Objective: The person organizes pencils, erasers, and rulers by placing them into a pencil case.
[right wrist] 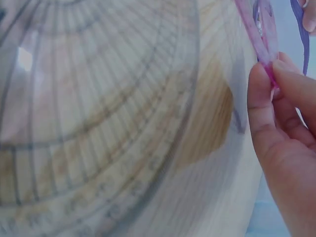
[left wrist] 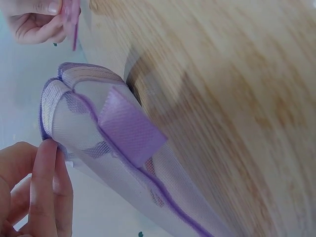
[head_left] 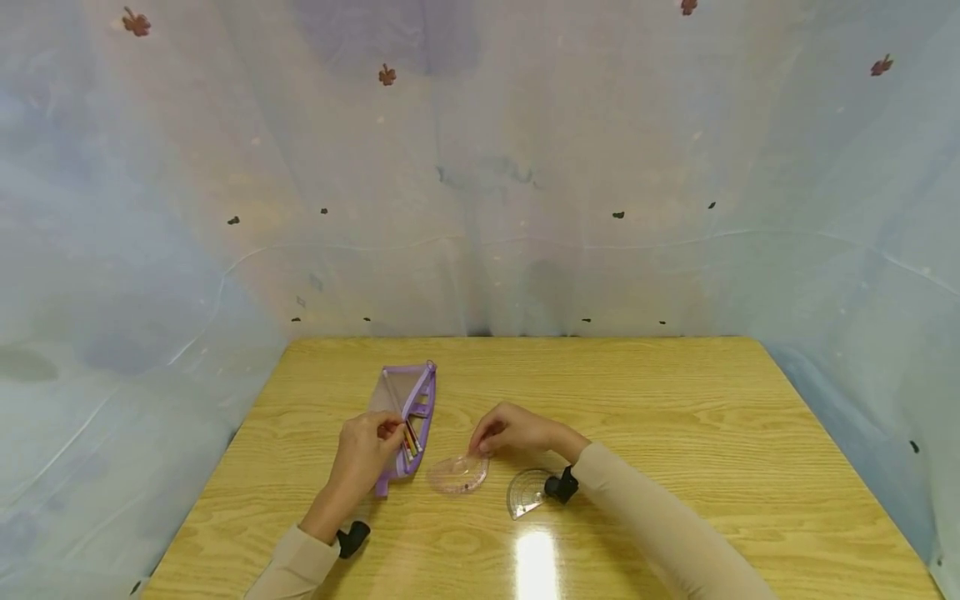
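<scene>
A purple-trimmed mesh pencil case (head_left: 392, 385) lies on the left part of the table, its zip side gaping and several pencils (head_left: 410, 442) showing inside. My left hand (head_left: 367, 446) pinches the edge of its opening between thumb and fingers; the left wrist view shows the mesh (left wrist: 113, 163) and a purple tab (left wrist: 131, 128) up close. Just right of the case, my right hand (head_left: 513, 429) pinches a clear pink protractor (head_left: 457, 475) by one end. In the right wrist view the pink plastic (right wrist: 252, 29) sits between thumb and fingertips.
A clear grey protractor (head_left: 528, 490) lies on the wooden table (head_left: 637, 400) below my right wrist, partly behind the black wrist camera (head_left: 561, 485). A patterned curtain (head_left: 480, 275) hangs behind the table's far edge and around its sides.
</scene>
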{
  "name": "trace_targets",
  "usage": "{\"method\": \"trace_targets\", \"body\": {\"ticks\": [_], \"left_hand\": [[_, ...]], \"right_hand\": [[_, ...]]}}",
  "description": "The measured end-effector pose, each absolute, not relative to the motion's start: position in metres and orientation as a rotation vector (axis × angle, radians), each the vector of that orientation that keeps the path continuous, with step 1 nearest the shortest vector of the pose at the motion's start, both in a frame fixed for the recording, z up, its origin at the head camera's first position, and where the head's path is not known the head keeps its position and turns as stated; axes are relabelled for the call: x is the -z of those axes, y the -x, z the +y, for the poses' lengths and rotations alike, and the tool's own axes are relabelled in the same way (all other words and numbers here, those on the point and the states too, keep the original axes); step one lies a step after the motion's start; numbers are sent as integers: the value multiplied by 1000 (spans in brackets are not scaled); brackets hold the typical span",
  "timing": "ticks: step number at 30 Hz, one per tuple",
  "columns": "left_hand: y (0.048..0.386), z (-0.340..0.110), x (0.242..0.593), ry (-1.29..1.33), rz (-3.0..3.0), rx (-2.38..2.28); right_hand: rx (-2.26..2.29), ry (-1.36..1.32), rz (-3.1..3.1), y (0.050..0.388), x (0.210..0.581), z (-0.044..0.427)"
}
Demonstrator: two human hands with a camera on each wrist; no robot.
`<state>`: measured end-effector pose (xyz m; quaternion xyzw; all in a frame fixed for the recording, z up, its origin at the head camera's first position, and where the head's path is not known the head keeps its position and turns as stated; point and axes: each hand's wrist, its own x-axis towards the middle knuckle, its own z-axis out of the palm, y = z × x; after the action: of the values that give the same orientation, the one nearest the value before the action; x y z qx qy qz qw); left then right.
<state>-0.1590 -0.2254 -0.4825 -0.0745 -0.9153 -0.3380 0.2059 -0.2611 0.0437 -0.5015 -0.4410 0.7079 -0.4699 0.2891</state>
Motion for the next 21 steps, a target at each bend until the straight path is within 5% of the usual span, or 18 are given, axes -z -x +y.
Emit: {"method": "trace_targets", "body": {"ticks": [21], "left_hand": [[160,-226,483,209,-2560,924]], "right_hand": [[1448,934,1954,268,499,35]]}}
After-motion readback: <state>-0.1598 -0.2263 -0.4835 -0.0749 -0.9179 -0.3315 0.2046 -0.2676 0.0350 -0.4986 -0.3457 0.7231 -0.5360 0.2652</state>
